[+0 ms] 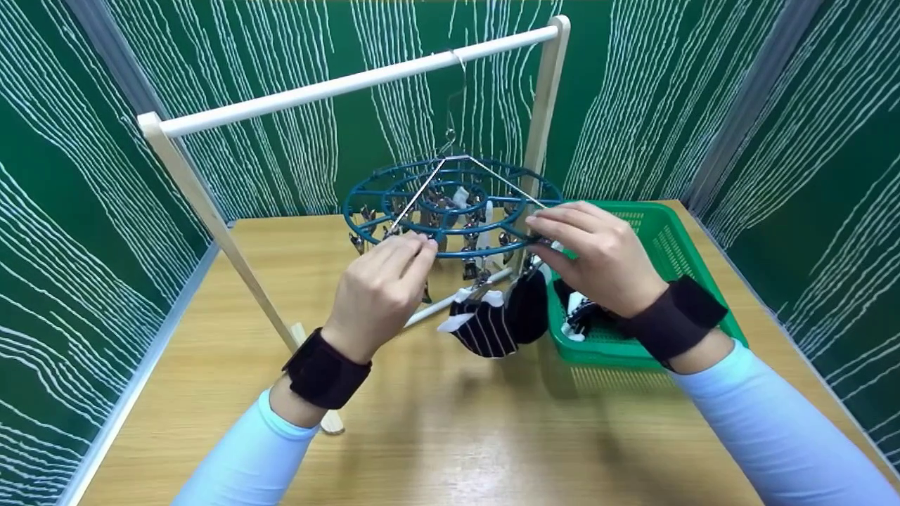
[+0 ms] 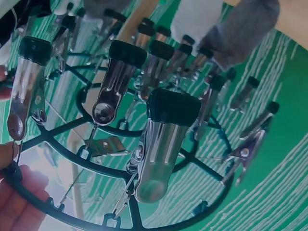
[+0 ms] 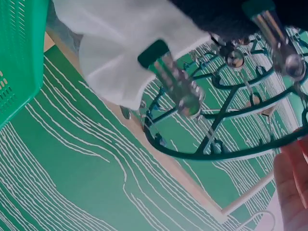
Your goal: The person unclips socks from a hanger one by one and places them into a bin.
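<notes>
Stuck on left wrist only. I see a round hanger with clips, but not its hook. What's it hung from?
Observer: The head view shows the hanger hooked over a white rail.
Operator: Copy. Any container around? None in my feed.
Observer: Yes, a green basket stands on the table at the person's right, partly hidden behind the right hand in the head view.
</notes>
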